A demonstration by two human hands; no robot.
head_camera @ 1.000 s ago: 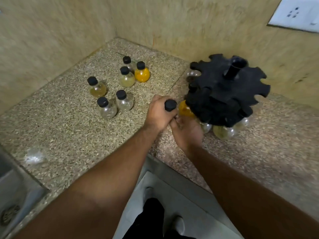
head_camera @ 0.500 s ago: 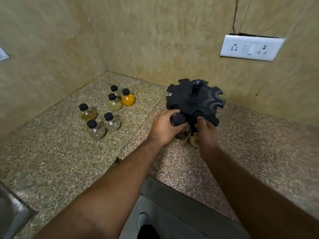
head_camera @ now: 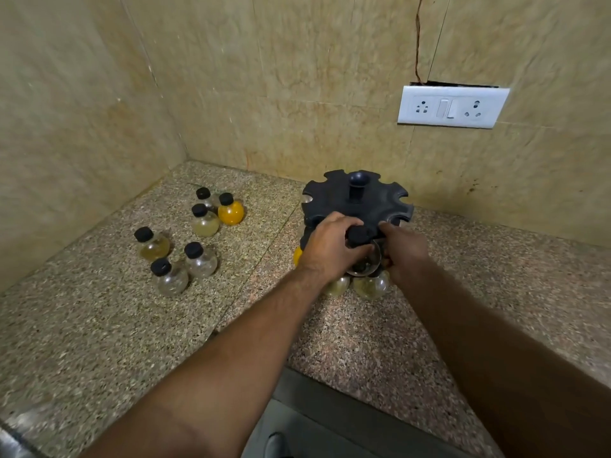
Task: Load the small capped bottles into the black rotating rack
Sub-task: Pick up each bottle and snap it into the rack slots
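My left hand [head_camera: 334,246] is wrapped around a clear black-capped bottle [head_camera: 363,256], holding it at the near edge of the black rotating rack's [head_camera: 357,206] upper tier. My right hand [head_camera: 403,249] presses fingers against that rim beside it; I cannot tell its grip. Two yellowish bottles [head_camera: 370,285] hang below. Six more bottles [head_camera: 198,259], one orange bottle [head_camera: 230,211] among them, stand well apart on the granite counter [head_camera: 99,325].

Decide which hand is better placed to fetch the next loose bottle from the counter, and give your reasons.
Probably the left hand: the six loose bottles stand on its side of the rack. The right hand would have to cross over. First the left must release the bottle in its grip.
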